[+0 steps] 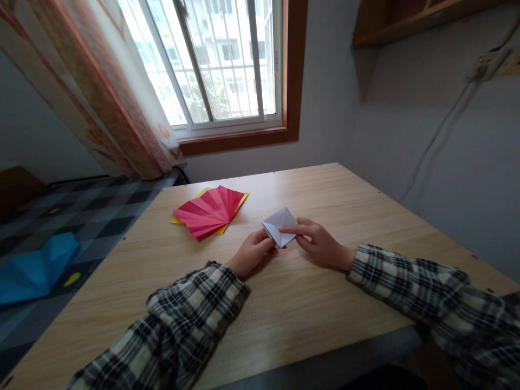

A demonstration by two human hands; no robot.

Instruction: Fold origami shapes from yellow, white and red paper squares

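Note:
A small folded white paper piece [279, 225] rests on the wooden table [325, 303] in front of me. My left hand [252, 253] pinches its near left corner with thumb and fingers. My right hand [319, 242] lies on the table and its fingers press on the paper's right edge. Both arms wear checked sleeves. To the left of the paper lies a fanned stack of red sheets [209, 211] over a yellow sheet [177, 220], untouched by either hand.
A window [219, 65] with a patterned curtain [101, 92] stands beyond the table's far edge. A bed with a checked cover [81, 216] and a blue object [36, 268] lies to the left. A grey wall runs along the right.

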